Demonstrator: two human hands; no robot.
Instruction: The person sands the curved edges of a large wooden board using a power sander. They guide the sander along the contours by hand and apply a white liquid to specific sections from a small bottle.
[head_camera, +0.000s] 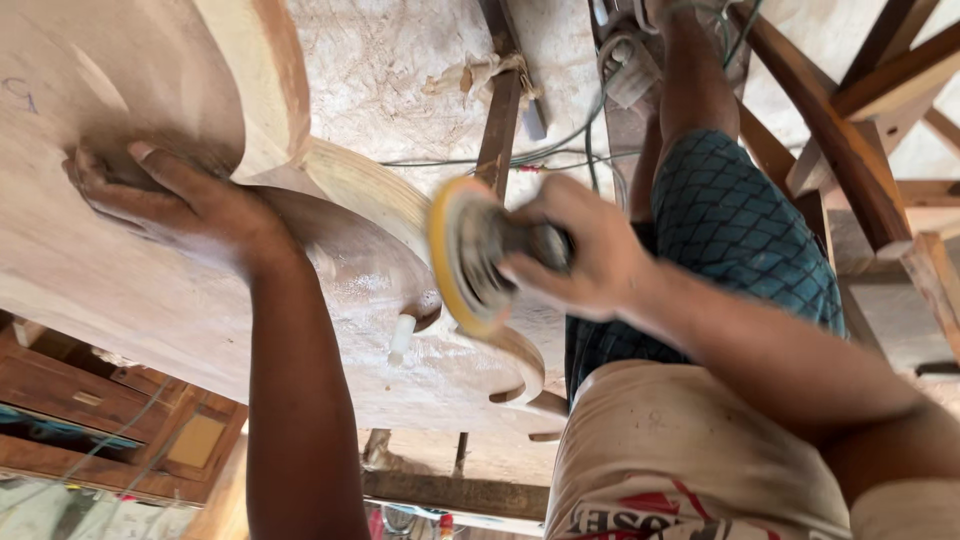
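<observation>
My left hand (170, 200) lies flat with spread fingers on a large pale carved wooden piece (120, 300) with curved, scrolled edges. My right hand (580, 250) grips the body of a handheld disc sander (470, 255). Its round yellow-rimmed pad is blurred and sits at the curved scroll edge (520, 360) of the wood. A small white dowel (401, 338) sticks out of the wood just left of the pad. My leg in blue checked cloth (730, 230) is behind the right hand.
Cables (560, 140) run across a dusty pale floor (400, 70). Dark wooden chair frames (860, 130) stand at the right. A brown wooden cabinet or drawer unit (100, 420) lies at the lower left. A wooden beam (500, 120) crosses behind the sander.
</observation>
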